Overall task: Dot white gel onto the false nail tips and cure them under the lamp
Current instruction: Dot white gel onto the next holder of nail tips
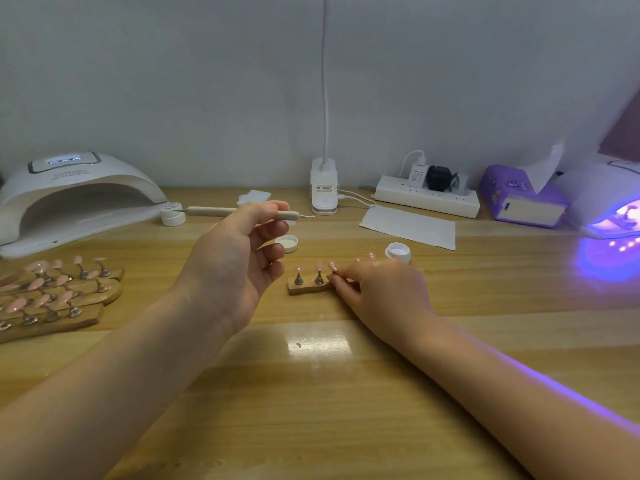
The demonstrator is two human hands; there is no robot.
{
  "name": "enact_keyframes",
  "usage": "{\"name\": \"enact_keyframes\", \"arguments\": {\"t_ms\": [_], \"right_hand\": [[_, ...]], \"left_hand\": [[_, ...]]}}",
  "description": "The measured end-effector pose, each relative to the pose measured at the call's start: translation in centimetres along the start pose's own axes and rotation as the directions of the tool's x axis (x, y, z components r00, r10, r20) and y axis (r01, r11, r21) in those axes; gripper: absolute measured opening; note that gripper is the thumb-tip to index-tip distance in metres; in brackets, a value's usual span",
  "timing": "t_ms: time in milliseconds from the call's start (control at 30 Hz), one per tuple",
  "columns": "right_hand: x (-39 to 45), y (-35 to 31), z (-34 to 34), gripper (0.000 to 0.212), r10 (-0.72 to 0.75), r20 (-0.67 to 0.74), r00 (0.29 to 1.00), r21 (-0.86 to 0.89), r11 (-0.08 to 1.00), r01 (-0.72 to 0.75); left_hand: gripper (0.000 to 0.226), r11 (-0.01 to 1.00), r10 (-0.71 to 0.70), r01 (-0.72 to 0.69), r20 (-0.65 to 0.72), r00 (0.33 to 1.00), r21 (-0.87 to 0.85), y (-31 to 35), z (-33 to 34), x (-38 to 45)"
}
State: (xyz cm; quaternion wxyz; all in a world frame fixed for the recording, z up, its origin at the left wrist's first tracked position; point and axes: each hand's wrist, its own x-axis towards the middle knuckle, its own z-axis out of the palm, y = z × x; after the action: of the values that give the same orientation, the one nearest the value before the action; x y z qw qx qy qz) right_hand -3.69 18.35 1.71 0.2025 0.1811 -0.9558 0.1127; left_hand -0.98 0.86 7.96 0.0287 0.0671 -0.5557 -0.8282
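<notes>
two hands [239, 258], two lamps [74, 199], two jars [398, 251]

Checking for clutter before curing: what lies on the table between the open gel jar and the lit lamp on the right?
Bare tabletop, washed in purple glow, separates gel jar from lit lamp, per the head view.

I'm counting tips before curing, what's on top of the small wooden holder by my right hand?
On the small wooden holder, two metal stands each carry a pink nail tip. The right hand grips its right end, so anything standing there is mostly covered.

Light was soft and even; violet glow spilled from the lit lamp [613, 206] onto the table [346, 393], whose edges bowed.
</notes>
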Motion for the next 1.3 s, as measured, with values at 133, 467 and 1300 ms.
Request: {"name": "enact_keyframes", "arguments": {"t_ms": [133, 467, 1300], "right_hand": [[-0.2, -0.1, -0.1, 0.028, -0.037, -0.063, 0.997, 0.106, 0.993, 0.044], [-0.7, -0.7, -0.9, 0.005, 0.088, -0.126, 0.988, 0.622, 0.783, 0.010], [-1.2, -2.2, -2.5, 0.013, 0.023, -0.325, 0.945, 0.700, 0.678, 0.224]], "left_hand": [[0.019, 1.000, 0.005, -0.005, 0.002, 1.000, 0.005, -0.2, 0.0, 0.0], [0.020, 0.878, 0.366, -0.365, 0.055, 0.929, 0.310, -2.3, 0.1, -0.3], [0.007, 0.387, 0.747, -0.818, 0.375, 0.549, 0.426, -2.9, 0.1, -1.7]]}}
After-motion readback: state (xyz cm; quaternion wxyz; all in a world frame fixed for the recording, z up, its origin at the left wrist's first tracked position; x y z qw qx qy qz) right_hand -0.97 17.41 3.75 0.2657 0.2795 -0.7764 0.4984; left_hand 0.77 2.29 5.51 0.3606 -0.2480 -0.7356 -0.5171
